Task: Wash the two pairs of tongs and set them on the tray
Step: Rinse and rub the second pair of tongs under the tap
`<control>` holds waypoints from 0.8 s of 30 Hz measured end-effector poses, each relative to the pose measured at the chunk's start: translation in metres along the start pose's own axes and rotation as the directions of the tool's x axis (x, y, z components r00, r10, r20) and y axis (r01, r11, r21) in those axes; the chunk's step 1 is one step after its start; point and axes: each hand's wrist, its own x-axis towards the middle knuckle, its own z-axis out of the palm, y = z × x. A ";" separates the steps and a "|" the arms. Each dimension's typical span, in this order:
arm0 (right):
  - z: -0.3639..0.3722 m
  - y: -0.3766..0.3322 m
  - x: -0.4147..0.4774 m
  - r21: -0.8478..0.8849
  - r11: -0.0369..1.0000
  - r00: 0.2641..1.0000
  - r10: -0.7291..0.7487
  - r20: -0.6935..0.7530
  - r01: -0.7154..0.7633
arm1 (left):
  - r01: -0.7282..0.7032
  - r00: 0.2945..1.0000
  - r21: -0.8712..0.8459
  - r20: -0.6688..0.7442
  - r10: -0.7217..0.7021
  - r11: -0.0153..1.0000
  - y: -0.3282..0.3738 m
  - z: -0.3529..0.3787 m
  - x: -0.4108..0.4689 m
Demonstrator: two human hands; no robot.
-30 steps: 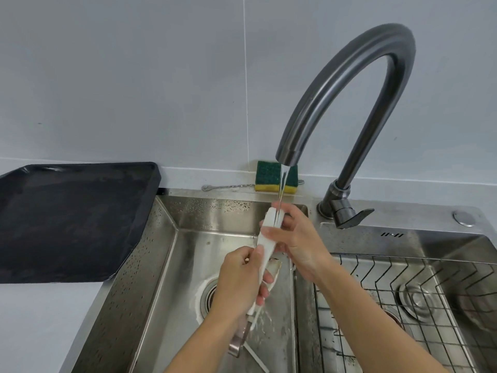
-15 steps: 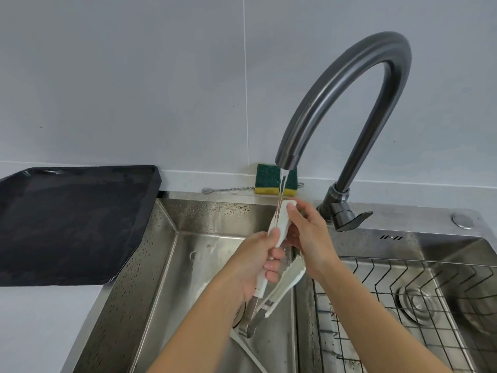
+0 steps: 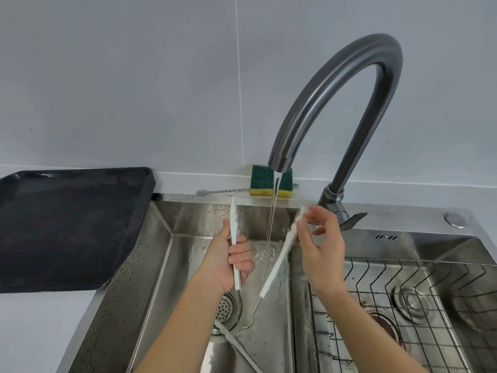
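While water is running from the dark arched tap (image 3: 336, 84), a pale wall (image 3: 134, 76) is closing off the far side and a light counter (image 3: 40, 332) is carrying everything. The steel double sink (image 3: 161, 238) is filling the middle and right. Its left basin is lying under your hands, and its right basin is holding a wire rack (image 3: 403, 292).

The black tray (image 3: 67, 224) is sitting on the counter to your left, its right edge reaching the sink's rim, well apart from the tongs.

Your left hand (image 3: 228, 262) is gripping one white arm of the tongs (image 3: 279, 262), and your right hand (image 3: 320, 251) is pinching the upper end of the other. You are holding the arms spread wide in a V, the wire hinge pointing down near the drain strainer (image 3: 226, 308). The stream (image 3: 273, 211) is falling between the arms.

The tap's lever (image 3: 352, 220) is standing just behind your right hand. The second pair of tongs (image 3: 242, 351) is lying on the basin floor, partly under your left forearm.

A green-and-yellow sponge (image 3: 262, 181) is standing on the back ledge behind the stream, with a thin metal tool (image 3: 220, 191) lying beside it.
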 end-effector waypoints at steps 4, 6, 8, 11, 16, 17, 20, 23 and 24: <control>-0.004 0.004 -0.006 0.096 0.990 0.993 0.107 -0.058 -0.101 | -0.027 0.998 -0.119 0.047 0.033 0.993 -0.015 0.002 0.012; -0.004 0.002 -0.011 0.195 0.961 0.979 0.205 -0.016 -0.197 | -0.044 0.997 -0.125 0.063 0.053 0.991 -0.021 0.007 0.015; -0.006 0.002 -0.015 0.277 0.918 0.959 0.274 0.074 -0.284 | -0.046 0.995 -0.110 0.080 0.054 0.993 -0.027 0.012 0.018; -0.009 -0.005 -0.020 0.410 0.811 0.894 0.286 0.345 -0.417 | -0.032 0.996 -0.059 0.078 0.037 0.998 -0.033 0.022 0.019; -0.011 -0.017 -0.018 0.404 0.840 0.918 0.244 0.313 -0.361 | -0.080 0.997 0.075 0.008 0.080 0.994 -0.042 0.028 0.030; -0.011 -0.017 -0.017 0.357 0.881 0.933 0.213 0.289 -0.312 | -0.089 0.996 0.114 0.005 0.089 0.989 -0.043 0.027 0.032; -0.011 -0.020 -0.016 0.302 0.917 0.944 0.179 0.276 -0.262 | -0.094 0.995 0.246 0.005 0.096 0.965 -0.045 0.025 0.033; -0.010 -0.022 -0.016 0.318 0.901 0.940 0.217 0.263 -0.297 | -0.153 0.987 0.285 -0.010 0.163 0.946 -0.043 0.026 0.032; -0.010 -0.023 -0.016 0.303 0.907 0.940 0.215 0.264 -0.293 | -0.171 0.983 0.289 -0.020 0.184 0.942 -0.043 0.026 0.032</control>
